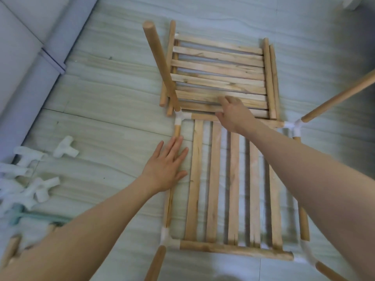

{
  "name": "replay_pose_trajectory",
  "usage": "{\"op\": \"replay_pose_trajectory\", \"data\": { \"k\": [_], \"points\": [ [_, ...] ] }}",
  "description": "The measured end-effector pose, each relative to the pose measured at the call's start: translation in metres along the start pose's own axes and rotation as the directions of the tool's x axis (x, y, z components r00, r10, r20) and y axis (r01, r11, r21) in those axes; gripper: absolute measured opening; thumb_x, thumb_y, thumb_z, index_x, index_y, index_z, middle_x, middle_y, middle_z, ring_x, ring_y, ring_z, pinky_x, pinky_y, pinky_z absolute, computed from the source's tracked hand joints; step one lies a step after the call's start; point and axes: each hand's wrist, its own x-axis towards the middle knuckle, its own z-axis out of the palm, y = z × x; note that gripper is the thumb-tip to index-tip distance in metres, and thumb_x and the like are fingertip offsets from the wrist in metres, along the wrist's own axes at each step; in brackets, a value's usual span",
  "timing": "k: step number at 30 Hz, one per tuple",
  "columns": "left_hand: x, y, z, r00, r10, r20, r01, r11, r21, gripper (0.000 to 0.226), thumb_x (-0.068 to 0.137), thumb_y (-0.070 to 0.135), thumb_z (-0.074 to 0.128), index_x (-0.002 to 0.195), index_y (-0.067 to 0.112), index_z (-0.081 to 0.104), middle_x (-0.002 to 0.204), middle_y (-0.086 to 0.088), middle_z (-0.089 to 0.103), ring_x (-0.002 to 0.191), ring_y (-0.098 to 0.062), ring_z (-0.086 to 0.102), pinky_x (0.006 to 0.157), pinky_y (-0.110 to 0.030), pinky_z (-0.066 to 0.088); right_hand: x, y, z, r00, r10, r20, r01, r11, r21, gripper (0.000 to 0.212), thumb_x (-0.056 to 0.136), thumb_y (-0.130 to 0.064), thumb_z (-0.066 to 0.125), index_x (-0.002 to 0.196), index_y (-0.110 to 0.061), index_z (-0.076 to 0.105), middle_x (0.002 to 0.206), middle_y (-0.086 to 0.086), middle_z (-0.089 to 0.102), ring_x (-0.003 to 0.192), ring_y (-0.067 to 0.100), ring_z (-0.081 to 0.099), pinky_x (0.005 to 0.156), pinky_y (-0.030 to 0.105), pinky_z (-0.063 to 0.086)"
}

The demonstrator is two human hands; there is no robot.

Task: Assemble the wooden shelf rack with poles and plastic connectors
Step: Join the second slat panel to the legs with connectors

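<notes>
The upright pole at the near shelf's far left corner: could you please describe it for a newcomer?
Start at the near shelf under both hands. At its far left corner sits a white connector. The pole rises from it, the only one pointing at the camera with its round end showing.

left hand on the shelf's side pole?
Touching. The head view shows the left hand lying flat, fingers straight, on the near shelf's left side pole, covering part of it.

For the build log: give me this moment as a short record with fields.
near shelf: slatted panel flat on floor, white corner connectors fitted
upright pole: far-left pole standing in its connector
left hand: left hand open, flat on the panel's left rail
right hand: right hand reaching onto second slatted panel
spares: loose connectors on floor, left
</notes>
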Motion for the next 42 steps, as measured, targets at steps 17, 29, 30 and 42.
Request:
{"op": "replay_pose_trajectory", "data": {
  "k": [17, 29, 30, 42],
  "points": [
    [0.004, 0.002, 0.005, 0.995, -0.003, 0.102, 0.001, 1.000, 0.016, 0.073, 0.095, 0.059, 0.017, 0.147, 0.020, -0.018, 0.134, -0.011, -0.048, 0.125, -0.028, -0.044, 0.111, -0.054, -0.015, 0.057, -0.007, -0.033, 0.980, -0.131, -0.150, 0.131, 0.991, -0.009, 0.043, 0.100, -0.036, 0.033, 0.120, 0.000, 0.046, 0.119, 0.026, 0.052, 0.111, 0.040, 0.049, 0.089, 0.043, 0.037],
    [-0.010, -0.017, -0.055, 0.987, 0.026, 0.161, 0.018, 0.964, -0.266, 0.062, 0.100, 0.046, 0.022, 0.149, 0.025, -0.009, 0.155, -0.007, -0.021, 0.143, -0.019, -0.018, 0.116, -0.038, -0.003, 0.002, -0.039, -0.107, 0.955, -0.125, -0.269, 0.082, 0.983, -0.165, 0.045, 0.103, -0.036, 0.021, 0.123, -0.001, 0.041, 0.125, 0.023, 0.051, 0.113, 0.038, 0.048, 0.091, 0.042, 0.032],
    [-0.015, -0.019, -0.065, 0.992, 0.008, 0.123, 0.029, 0.954, -0.299, 0.062, 0.100, 0.045, 0.024, 0.150, 0.024, -0.007, 0.156, -0.007, -0.019, 0.144, -0.019, -0.016, 0.116, -0.038, -0.001, -0.008, -0.042, -0.115, 0.957, -0.112, -0.269, 0.068, 0.984, -0.166, 0.046, 0.103, -0.037, 0.021, 0.123, -0.001, 0.041, 0.126, 0.022, 0.051, 0.114, 0.038, 0.047, 0.092, 0.042, 0.032],
    [-0.145, 0.030, -0.261, 0.913, -0.363, -0.187, -0.281, -0.226, -0.933, 0.046, 0.096, 0.042, 0.044, 0.134, 0.017, 0.041, 0.134, -0.003, 0.049, 0.123, -0.018, 0.048, 0.107, -0.042, 0.037, -0.214, -0.094, -0.208, 0.875, -0.014, -0.484, 0.082, 0.989, 0.120, 0.040, 0.102, -0.034, 0.023, 0.114, -0.001, 0.043, 0.120, 0.024, 0.054, 0.110, 0.037, 0.049, 0.086, 0.040, 0.032]
  ]
}}
